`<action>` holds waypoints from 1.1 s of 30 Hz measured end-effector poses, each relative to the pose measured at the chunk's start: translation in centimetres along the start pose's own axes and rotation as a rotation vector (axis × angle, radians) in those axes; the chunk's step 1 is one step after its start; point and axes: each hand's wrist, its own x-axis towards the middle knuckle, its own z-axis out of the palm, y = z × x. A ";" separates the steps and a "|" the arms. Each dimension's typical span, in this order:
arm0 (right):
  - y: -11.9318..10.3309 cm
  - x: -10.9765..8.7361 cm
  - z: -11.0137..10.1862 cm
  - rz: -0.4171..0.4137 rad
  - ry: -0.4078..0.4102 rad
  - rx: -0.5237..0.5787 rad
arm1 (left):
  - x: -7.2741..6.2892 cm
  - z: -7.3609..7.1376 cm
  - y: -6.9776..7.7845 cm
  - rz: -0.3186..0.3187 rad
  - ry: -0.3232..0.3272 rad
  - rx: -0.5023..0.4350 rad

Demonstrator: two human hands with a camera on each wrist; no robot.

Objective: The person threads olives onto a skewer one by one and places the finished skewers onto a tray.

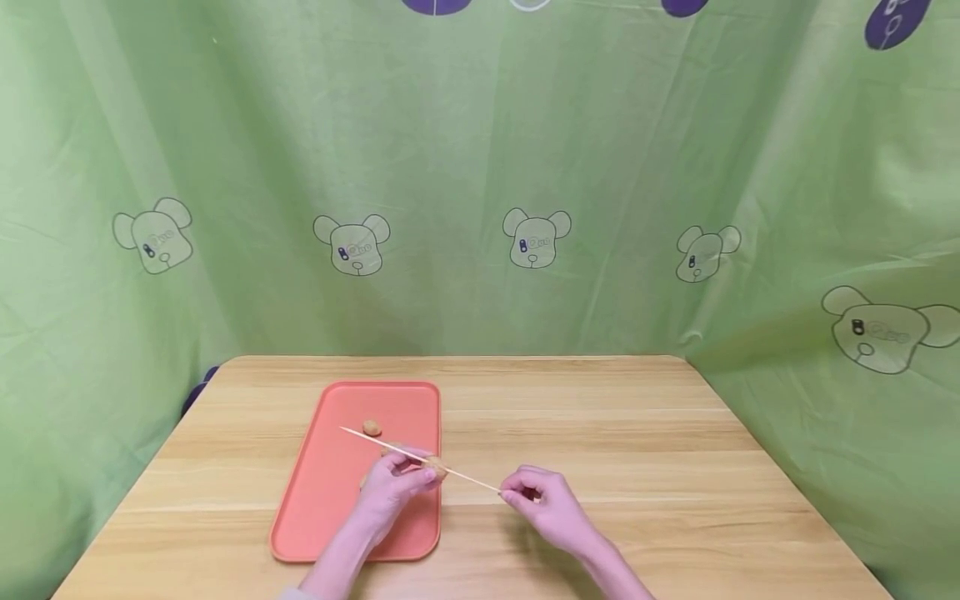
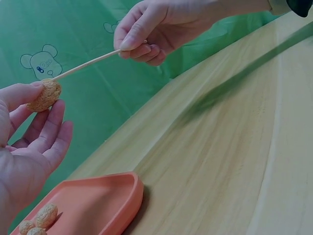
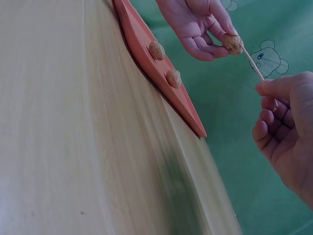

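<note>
My left hand [image 1: 392, 490] pinches a rough, brown, fried-looking ball [image 2: 45, 96] between thumb and fingers, over the right edge of the tray. A thin wooden skewer [image 1: 474, 481] meets the ball, and its pointed end shows beyond it in the head view. At the skewer's other end, my right hand [image 1: 547, 504] grips it between thumb and curled fingers, to the right of the tray. Below the left hand is a coral-red tray [image 1: 315, 508] with several similar brown balls [image 2: 46, 215] on it. In the head view the left hand partly hides them.
A light wooden table [image 1: 637, 433] bears the tray on its left half. Green curtains [image 1: 450, 150] with printed bear heads hang behind the table and along both sides. One ball [image 1: 371, 427] lies toward the tray's far end.
</note>
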 end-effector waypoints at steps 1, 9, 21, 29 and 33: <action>0.0 0.0 0.0 0.003 -0.002 0.002 | 0.0 0.1 0.0 -0.003 0.003 0.005; -0.3 0.1 0.3 0.014 -0.009 0.004 | 0.1 0.3 -0.1 -0.012 0.012 0.024; -0.4 0.4 0.7 0.032 -0.002 0.010 | 0.1 0.7 -0.5 -0.007 0.002 0.032; -0.5 0.5 1.0 0.073 0.003 0.009 | 0.2 0.8 -0.7 -0.016 0.004 0.019; -0.6 0.7 1.2 0.107 -0.009 0.009 | 0.1 0.9 -1.1 -0.018 -0.013 0.023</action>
